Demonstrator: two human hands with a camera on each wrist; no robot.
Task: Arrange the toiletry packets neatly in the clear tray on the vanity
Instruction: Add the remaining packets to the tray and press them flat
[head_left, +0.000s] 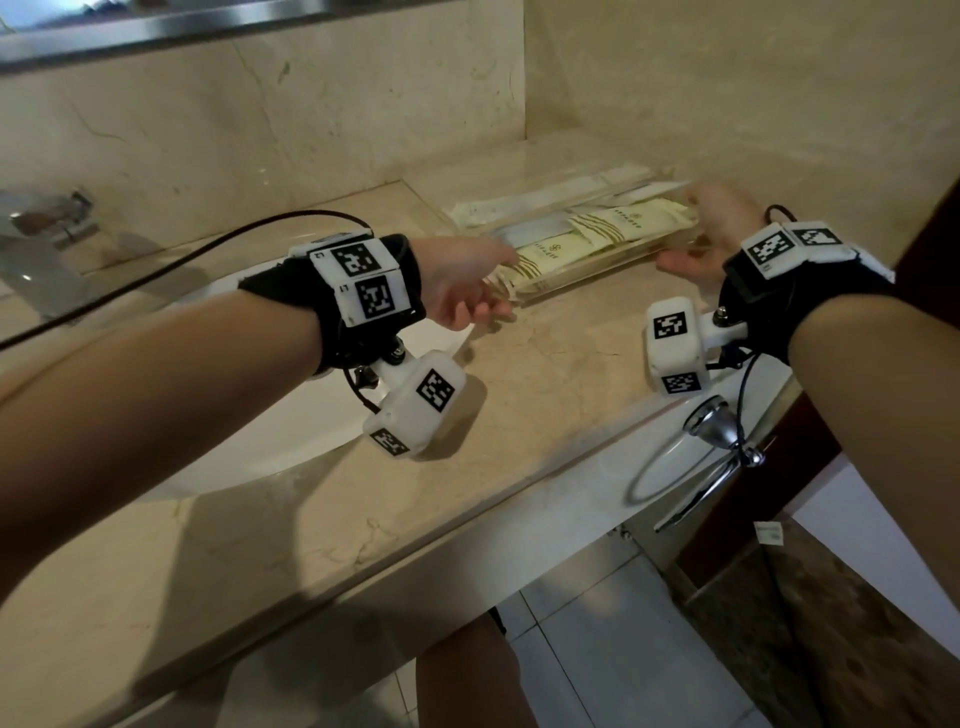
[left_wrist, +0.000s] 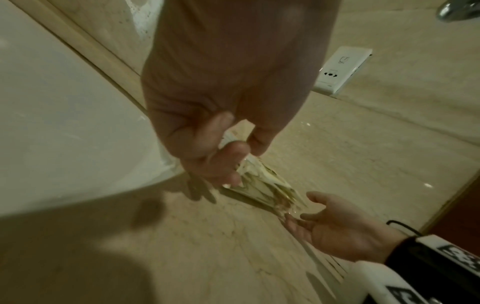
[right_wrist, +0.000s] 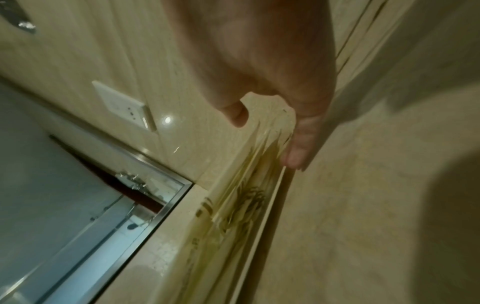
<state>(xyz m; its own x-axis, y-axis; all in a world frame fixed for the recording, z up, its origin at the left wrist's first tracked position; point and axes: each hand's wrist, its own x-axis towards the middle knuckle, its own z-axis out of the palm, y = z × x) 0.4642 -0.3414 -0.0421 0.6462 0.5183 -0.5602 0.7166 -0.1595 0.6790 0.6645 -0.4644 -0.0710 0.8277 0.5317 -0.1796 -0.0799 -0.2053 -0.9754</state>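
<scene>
A clear tray (head_left: 587, 283) lies on the marble vanity near the back corner, holding several cream toiletry packets (head_left: 613, 228) side by side. My left hand (head_left: 501, 280) is at its left end; in the left wrist view the left hand (left_wrist: 244, 156) has its thumb and curled fingers on either side of the tray (left_wrist: 262, 185). My right hand (head_left: 678, 231) cups the right end with relaxed fingers, thumb behind and fingers along the near wall. The right wrist view shows the right hand (right_wrist: 265, 139) there, with the packets (right_wrist: 246, 197) on edge.
A white sink basin (head_left: 291, 415) sits left of the tray, with a chrome faucet (head_left: 36, 249) beyond. A chrome towel ring (head_left: 691, 457) hangs below the counter's front edge. A wall socket (left_wrist: 340, 70) is behind. Pale long packets (head_left: 519, 202) lie along the tray's far side.
</scene>
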